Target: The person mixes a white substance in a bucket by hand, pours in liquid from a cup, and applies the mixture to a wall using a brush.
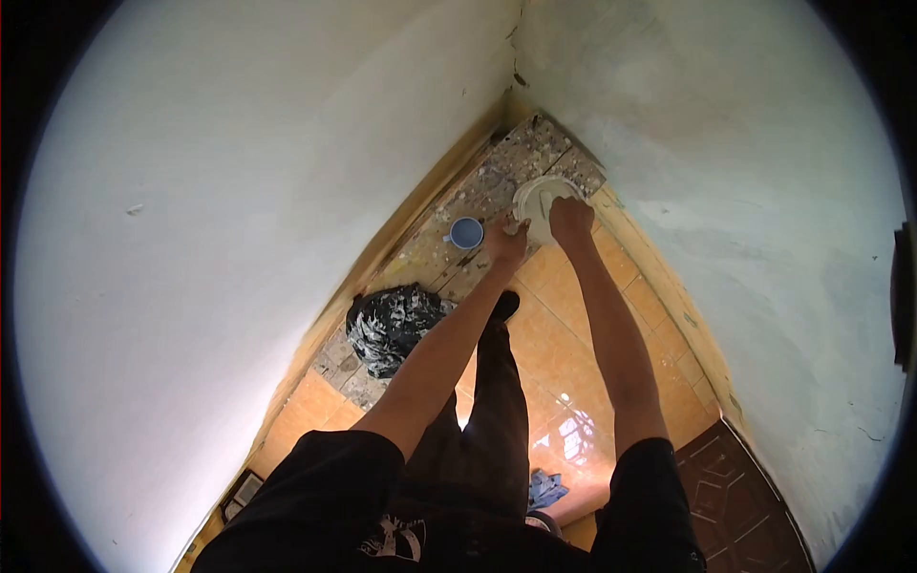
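A round white bucket [519, 199] stands on a paint-spattered board in the corner, with a pale, thick mix inside. My left hand [506, 243] is closed at the bucket's near-left rim, steadying it. Over the right side of the bucket, my right hand [572, 220] is closed in a fist. What it grips is mostly hidden; a slim edge shows in the mix beside the fingers. Just left of my left hand, a blue mug [466, 233] with a handle sits on the board.
The speckled board [458, 205] runs along the left wall. A crumpled black plastic bag with white smears [392, 325] lies on it. Orange floor tiles [564, 315] spread below, with a blue cloth [546, 489] near my legs. Pale walls meet behind the bucket; a brown panelled door [731, 497] is lower right.
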{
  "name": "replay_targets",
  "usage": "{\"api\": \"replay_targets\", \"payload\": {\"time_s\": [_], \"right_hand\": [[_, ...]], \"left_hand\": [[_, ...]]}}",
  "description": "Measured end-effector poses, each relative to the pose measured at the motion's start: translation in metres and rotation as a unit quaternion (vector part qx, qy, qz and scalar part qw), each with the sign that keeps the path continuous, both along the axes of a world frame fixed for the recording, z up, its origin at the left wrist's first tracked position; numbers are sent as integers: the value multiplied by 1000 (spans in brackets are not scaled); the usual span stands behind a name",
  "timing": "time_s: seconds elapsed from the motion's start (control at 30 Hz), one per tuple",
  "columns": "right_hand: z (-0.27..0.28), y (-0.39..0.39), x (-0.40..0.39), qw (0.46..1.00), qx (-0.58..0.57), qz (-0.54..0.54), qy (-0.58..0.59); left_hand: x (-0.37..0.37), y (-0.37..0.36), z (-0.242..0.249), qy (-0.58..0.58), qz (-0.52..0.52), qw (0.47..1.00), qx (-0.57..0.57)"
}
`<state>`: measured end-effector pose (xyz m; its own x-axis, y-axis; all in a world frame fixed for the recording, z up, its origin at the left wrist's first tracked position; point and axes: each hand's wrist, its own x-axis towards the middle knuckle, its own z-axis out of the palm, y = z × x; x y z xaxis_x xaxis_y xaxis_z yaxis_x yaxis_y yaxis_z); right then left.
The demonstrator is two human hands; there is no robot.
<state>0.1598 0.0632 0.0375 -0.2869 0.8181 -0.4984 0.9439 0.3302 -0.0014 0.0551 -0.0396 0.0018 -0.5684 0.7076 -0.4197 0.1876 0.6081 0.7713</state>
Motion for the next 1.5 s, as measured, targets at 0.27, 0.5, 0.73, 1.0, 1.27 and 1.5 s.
{"api": "replay_targets", "payload": {"time_s": [0.27, 0.5, 0.73, 1.0, 1.27, 1.5], "right_hand": [[45, -41, 39, 979, -15, -175, 103], [29, -77, 43, 958, -1, -239, 159], [-13, -85, 35, 946, 49, -189, 260], [-56, -108, 65, 867, -61, -300, 393], [24, -131, 54, 633, -169, -500, 566], [160, -150, 89, 531, -139, -521, 653]], "left_hand": [[2, 1, 14, 39, 11, 999, 10], [2, 0, 8, 10, 23, 1000, 15], [1, -3, 8, 31, 11, 999, 16], [-3, -2, 18, -16, -13, 1000, 16], [-23, -29, -18, 6, 2, 999, -45], [-52, -159, -62, 163, -199, 963, 84]]}}
